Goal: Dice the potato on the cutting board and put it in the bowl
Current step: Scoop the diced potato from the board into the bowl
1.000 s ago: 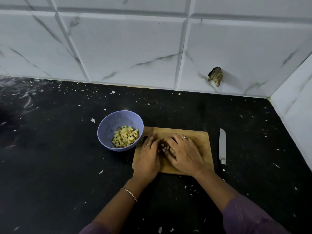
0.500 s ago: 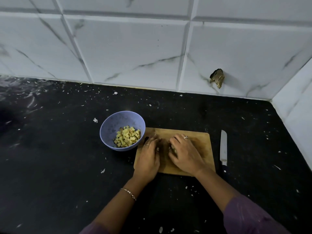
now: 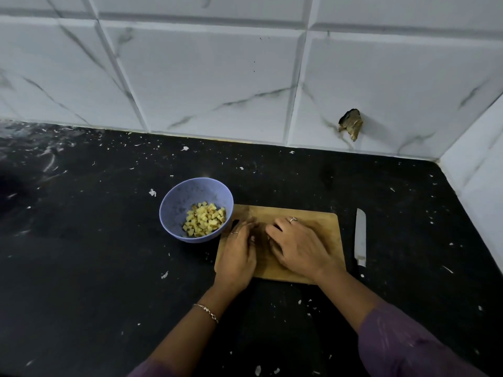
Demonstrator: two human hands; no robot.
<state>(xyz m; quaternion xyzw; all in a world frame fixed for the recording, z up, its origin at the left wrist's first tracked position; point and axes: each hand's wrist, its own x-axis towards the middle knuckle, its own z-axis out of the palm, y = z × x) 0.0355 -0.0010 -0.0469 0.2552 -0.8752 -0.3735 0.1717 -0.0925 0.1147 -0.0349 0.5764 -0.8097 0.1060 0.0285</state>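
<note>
Dim, cool light; the white wall tiles [image 3: 217, 77] are brightest, the black surface [image 3: 81, 254] swallows detail. Tile lines bow toward the edges from the wide lens. The fingers [image 3: 273, 229] look slightly smeared.

A black stone surface [image 3: 81, 240], strewn with small white flecks [image 3: 152, 192], runs back to a wall of large white marble-look tiles [image 3: 204, 77] with grey veins. A second tiled wall [image 3: 479, 164] closes the right corner. One tile has a ragged brownish spot [image 3: 351, 126], perhaps a broken hole. The light is dim and even.
</note>
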